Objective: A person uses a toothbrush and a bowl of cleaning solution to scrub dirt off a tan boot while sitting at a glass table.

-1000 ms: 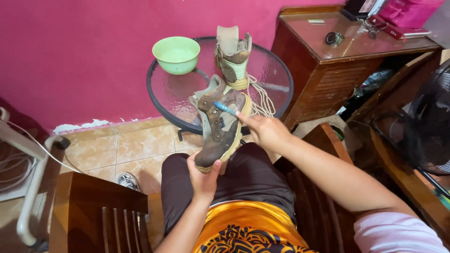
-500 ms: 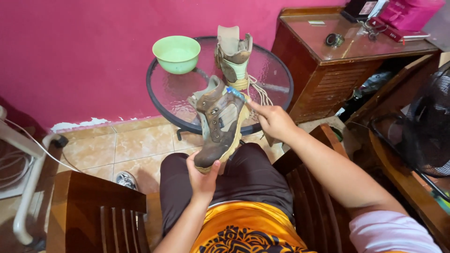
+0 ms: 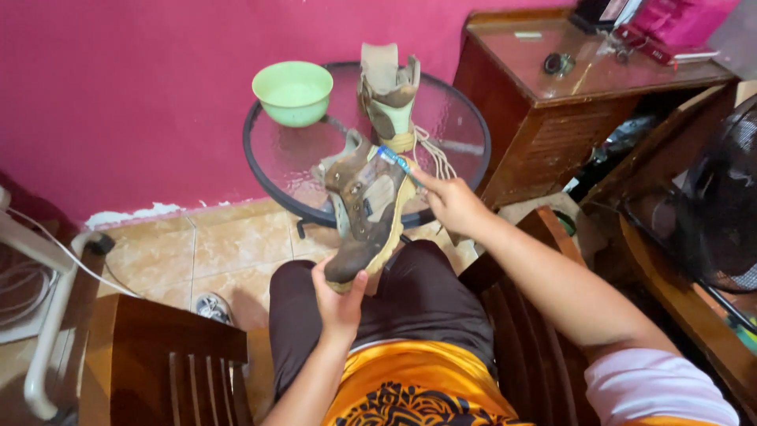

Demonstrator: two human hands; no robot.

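Observation:
My left hand (image 3: 341,298) grips the toe of a brown boot (image 3: 364,207) with a tan sole, holding it up over my lap with its ankle end toward the table. My right hand (image 3: 451,202) holds a blue toothbrush (image 3: 392,158) and presses its head against the upper side of that boot. The second boot (image 3: 389,96) stands upright on the round glass table (image 3: 272,162), its pale laces (image 3: 432,155) trailing on the glass.
A green bowl (image 3: 293,91) sits at the table's far left. A brown wooden cabinet (image 3: 568,102) stands to the right, a black fan (image 3: 721,205) beside it. Wooden chair arms (image 3: 162,355) flank my lap. A white frame (image 3: 43,300) stands far left.
My right hand has shifted the toothbrush slightly along the boot's upper edge. The left hand keeps its hold on the toe, and the boot stays roughly in place.

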